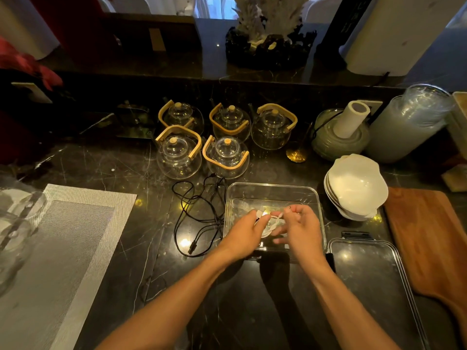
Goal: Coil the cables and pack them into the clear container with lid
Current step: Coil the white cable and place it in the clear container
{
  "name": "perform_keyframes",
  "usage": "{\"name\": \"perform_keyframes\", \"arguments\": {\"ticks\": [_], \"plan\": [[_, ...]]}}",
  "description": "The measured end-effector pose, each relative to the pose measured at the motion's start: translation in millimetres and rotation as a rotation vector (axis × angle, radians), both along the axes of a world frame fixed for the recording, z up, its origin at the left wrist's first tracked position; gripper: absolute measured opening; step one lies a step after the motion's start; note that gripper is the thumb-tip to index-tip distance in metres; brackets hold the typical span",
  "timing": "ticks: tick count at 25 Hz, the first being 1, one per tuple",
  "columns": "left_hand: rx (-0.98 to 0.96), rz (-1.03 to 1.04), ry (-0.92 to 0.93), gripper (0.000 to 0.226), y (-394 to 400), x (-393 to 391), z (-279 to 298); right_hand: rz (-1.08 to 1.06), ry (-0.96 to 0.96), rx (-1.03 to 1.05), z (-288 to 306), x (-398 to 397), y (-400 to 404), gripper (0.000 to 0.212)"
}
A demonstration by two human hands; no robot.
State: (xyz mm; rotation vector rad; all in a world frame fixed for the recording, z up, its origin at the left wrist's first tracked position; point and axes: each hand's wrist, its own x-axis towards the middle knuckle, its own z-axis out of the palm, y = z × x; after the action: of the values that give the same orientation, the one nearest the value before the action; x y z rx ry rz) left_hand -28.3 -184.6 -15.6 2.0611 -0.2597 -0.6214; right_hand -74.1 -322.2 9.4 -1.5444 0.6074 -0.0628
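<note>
Two cables show. White cable [269,224] sits bunched between both hands, over the open clear container [274,190], roughly at its near half. Left hand [243,234] pinches one end of the bundle; right hand [299,229] has thumb and forefinger on the loops, other fingers spread loose. Coil looks partly formed, small loops visible, but blur makes it hard to tell whether it is finished or whether it touches the container floor. Container otherwise looks empty, though glare hides some of the bottom.

Black cable [199,215] lies uncoiled on the dark counter [121,168], just left of the container, sprawled in loose tangles with its plug end nearest the person. Untouched. Lid [366,274] lies flat on the counter to the container's right, near side, off.

Judged progress: early to middle. First cable is close to packed. Left to do: drop white coil in, coil black cable, pack it, fit lid and latch it.

Teapots [202,140] behind, bowls [356,185] right, clear of the work.
</note>
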Motion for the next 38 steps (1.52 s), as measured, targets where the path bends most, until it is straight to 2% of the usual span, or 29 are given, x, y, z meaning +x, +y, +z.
{"name": "perform_keyframes", "arguments": {"ticks": [3, 5, 11, 17, 20, 22, 24, 27, 31, 35, 38], "plan": [[0.02, -0.034, 0.033, 0.029, -3, 20, -3, 0.023, 0.098, 0.206, -7, 8, -7, 0.017], [0.095, -0.127, 0.031, 0.026, -5, 40, -5, 0.06, 0.146, 0.26, -12, 16, -14, 0.021], [0.344, -0.372, 0.01, 0.029, -15, 93, -21, 0.174, 0.236, 0.144, -33, 50, -24, 0.021], [0.347, -0.299, 0.03, 0.021, -24, 105, -33, 0.257, 0.275, 0.106, -65, 64, -26, 0.008], [0.383, -0.283, 0.022, 0.029, -28, 102, -37, 0.276, 0.321, 0.018, -79, 68, -25, 0.012], [0.431, -0.305, -0.019, 0.035, -28, 98, -39, 0.272, 0.338, 0.005, -87, 70, -25, 0.012], [0.476, -0.332, -0.066, 0.032, -26, 96, -40, 0.239, 0.351, 0.02, -96, 71, -25, 0.004], [0.562, -0.388, -0.135, 0.028, -22, 94, -37, 0.186, 0.376, -0.016, -106, 75, -19, 0.01], [0.679, -0.454, -0.32, 0.033, -24, 92, -29, 0.161, 0.357, -0.088, -111, 86, -9, 0.013], [0.701, -0.459, -0.402, 0.035, -17, 94, -23, 0.22, 0.331, -0.237, -114, 89, -4, 0.017], [0.653, -0.422, -0.465, 0.031, -5, 92, -20, 0.218, 0.333, -0.169, -113, 87, -2, 0.014]]}}
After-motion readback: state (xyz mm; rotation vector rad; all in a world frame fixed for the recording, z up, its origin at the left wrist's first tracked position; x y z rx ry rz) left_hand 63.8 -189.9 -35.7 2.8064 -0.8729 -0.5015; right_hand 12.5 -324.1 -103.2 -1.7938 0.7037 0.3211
